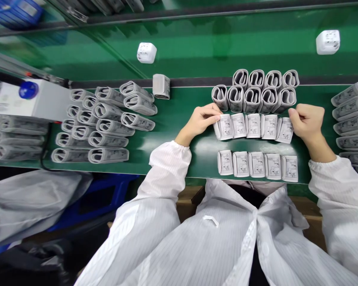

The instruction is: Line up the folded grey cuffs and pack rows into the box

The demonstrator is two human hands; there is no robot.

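A near row (257,165) of five rolls lies on the tabletop (201,161), closer than both hands. Between the hands sits the middle row (253,126): the left hand (199,120), nearly pinched, touches one end; the right hand (308,122), curled, the other; whether either grips, I cannot tell. Just beyond stand upright rolls (252,99).

Green tabletop (173,119). Left hand (201,119) — thumb and fingertips at left end of middle row of five rolled gray cuffs (253,125); right hand (308,121), fingers curled, thumb at right end. Front row of five cuffs (257,165) near tabletop edge, printed faces up. Behind — nine cuffs on end (252,98), two rows. More rolled cuffs (111,126) toward left, near white box (32,99) with blue knob (28,90).
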